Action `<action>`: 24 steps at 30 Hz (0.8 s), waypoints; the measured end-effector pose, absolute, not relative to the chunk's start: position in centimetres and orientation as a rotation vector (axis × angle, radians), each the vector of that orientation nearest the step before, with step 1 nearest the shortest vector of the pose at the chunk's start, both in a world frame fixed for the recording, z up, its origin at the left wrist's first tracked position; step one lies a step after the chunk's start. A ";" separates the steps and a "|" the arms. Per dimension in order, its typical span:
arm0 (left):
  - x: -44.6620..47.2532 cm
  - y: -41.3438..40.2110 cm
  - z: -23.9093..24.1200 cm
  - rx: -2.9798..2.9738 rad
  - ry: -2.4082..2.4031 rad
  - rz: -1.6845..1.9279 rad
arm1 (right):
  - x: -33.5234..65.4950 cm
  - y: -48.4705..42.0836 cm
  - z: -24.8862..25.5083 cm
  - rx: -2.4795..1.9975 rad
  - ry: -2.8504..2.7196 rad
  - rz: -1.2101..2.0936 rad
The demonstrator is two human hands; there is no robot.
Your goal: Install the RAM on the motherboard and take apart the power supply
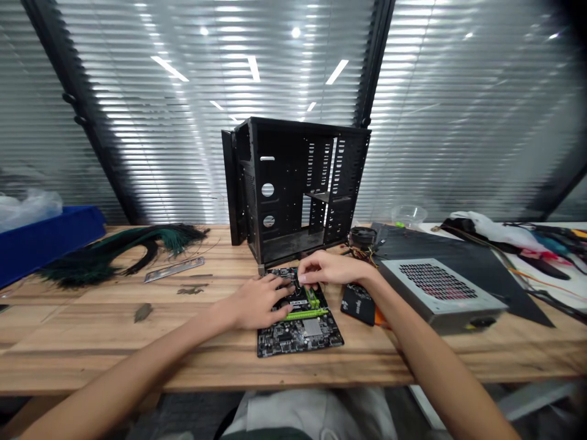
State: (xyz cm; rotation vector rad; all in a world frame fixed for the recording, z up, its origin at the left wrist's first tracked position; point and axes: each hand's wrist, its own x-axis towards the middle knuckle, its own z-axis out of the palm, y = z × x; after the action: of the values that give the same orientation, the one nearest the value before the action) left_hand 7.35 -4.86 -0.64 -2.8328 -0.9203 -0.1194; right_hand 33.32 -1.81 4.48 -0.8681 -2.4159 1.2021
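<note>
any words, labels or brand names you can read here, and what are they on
No text reads clearly.
White sticker on the black motherboard with green slots: dark print, too blurred to read.
Black flat card right of the board: pale marks, too small to read.
Grey metal box with a perforated top: none shows.
Black open computer case: none.
The left hand and right hand cover part of the board.
</note>
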 end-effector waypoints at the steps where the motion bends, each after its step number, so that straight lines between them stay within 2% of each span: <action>1: 7.4 -4.9 -0.6 -2.835 -0.919 -0.117 | 33.3 -1.7 4.3 -0.873 -2.430 1.172; 7: 7.2 -4.6 -0.9 -2.852 -0.912 -0.133 | 32.8 -1.5 4.3 -0.949 -2.055 0.712; 10: 7.2 -4.6 -1.1 -2.852 -0.913 -0.151 | 32.4 -1.9 4.4 -0.905 -1.962 0.738; 16: 7.1 -4.5 -1.2 -2.851 -0.905 -0.132 | 31.6 -2.0 3.5 -0.941 -2.298 0.739; 24: 7.2 -4.3 -1.5 -2.862 -0.897 -0.171 | 31.1 -1.5 2.4 -1.074 -2.333 -0.047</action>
State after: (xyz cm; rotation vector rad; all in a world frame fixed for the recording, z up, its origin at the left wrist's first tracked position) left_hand 7.23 -4.32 -1.51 -2.8624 -0.8969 -0.1711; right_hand 31.12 -1.51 2.43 -1.0742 -2.3331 -0.0465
